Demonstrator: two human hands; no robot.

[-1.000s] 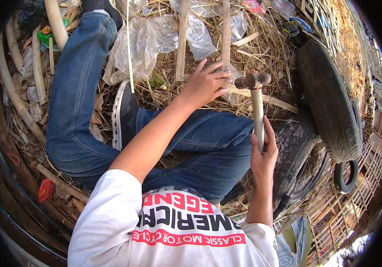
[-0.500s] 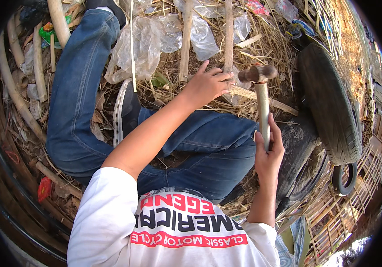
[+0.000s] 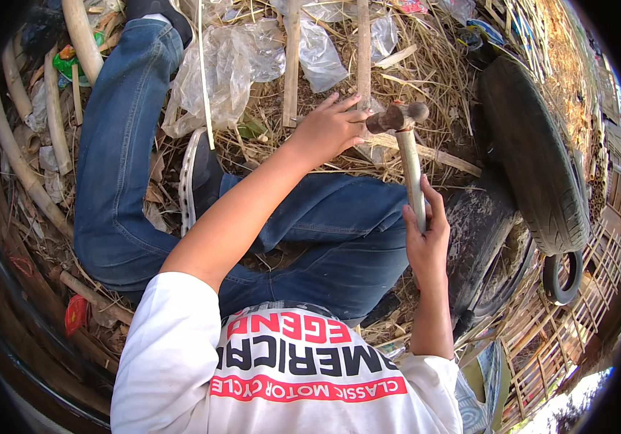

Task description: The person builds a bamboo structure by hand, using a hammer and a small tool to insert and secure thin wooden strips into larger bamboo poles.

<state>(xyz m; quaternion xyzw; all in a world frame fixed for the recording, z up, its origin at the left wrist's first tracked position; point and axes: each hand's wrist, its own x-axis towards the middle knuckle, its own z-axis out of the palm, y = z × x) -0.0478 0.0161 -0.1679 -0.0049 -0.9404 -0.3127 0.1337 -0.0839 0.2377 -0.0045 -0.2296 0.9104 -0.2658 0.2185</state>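
My right hand (image 3: 428,235) is closed round the lower part of a hammer's pale wooden handle (image 3: 411,173). The rusty hammer head (image 3: 397,117) is at the fingertips of my left hand (image 3: 330,130). My left fingers are spread over the near end of a narrow wooden slat (image 3: 364,54), where it meets a crosswise wooden strip (image 3: 444,157). The hammer head partly covers that spot, so I cannot see whether a small piece is between thumb and forefinger. A second slat (image 3: 291,65) lies left of the first, roughly alongside it.
My bent legs in jeans (image 3: 317,246) are close below my hands. Crumpled clear plastic (image 3: 216,72) and straw cover the ground ahead. A black tyre (image 3: 534,152) stands at the right, with a bamboo lattice (image 3: 563,318) beyond. Curved wooden poles (image 3: 21,159) lie at the left.
The hammer and my right hand have shifted a little to the left, and the hammer head is now closer to my left fingers. The whole view has also shifted slightly.
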